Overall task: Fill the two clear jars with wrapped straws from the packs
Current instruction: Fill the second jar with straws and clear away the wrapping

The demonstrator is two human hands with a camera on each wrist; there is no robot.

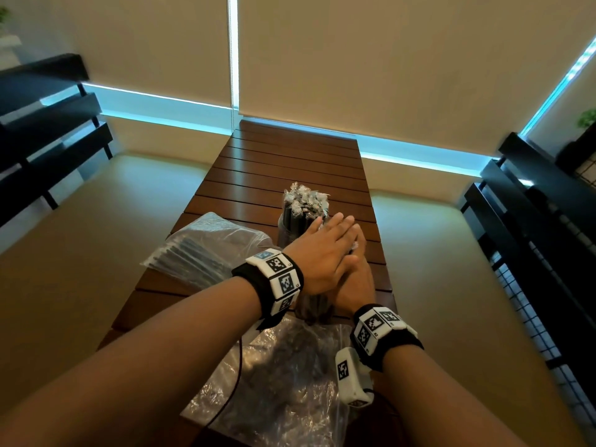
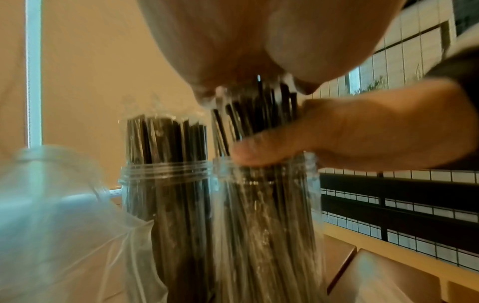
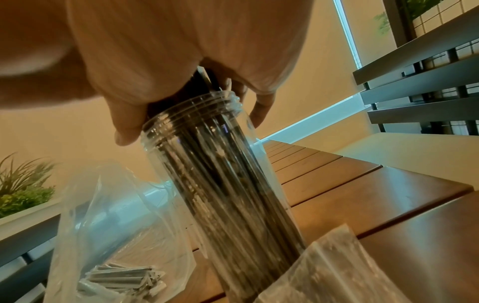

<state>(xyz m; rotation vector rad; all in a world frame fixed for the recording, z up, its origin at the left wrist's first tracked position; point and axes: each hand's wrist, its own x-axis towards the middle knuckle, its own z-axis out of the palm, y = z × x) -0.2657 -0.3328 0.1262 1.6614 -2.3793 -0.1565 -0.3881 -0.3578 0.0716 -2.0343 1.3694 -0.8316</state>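
- A slatted brown wooden table (image 1: 292, 162) carries everything.
- A far jar (image 1: 292, 225) full of wrapped straws stands mid-table.
- A near jar (image 3: 233, 184) stands just before it.
- A straw pack (image 1: 206, 253) lies left of the far jar.
- A crumpled clear bag (image 1: 283, 375) lies nearer than the near jar.

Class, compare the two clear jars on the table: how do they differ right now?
The near jar has the left hand flat on its straws, and the right hand grips them at the rim; the far jar stands untouched. The near jar hides under the hands from above; the far jar's straw tops show. Both hold dark wrapped straws.
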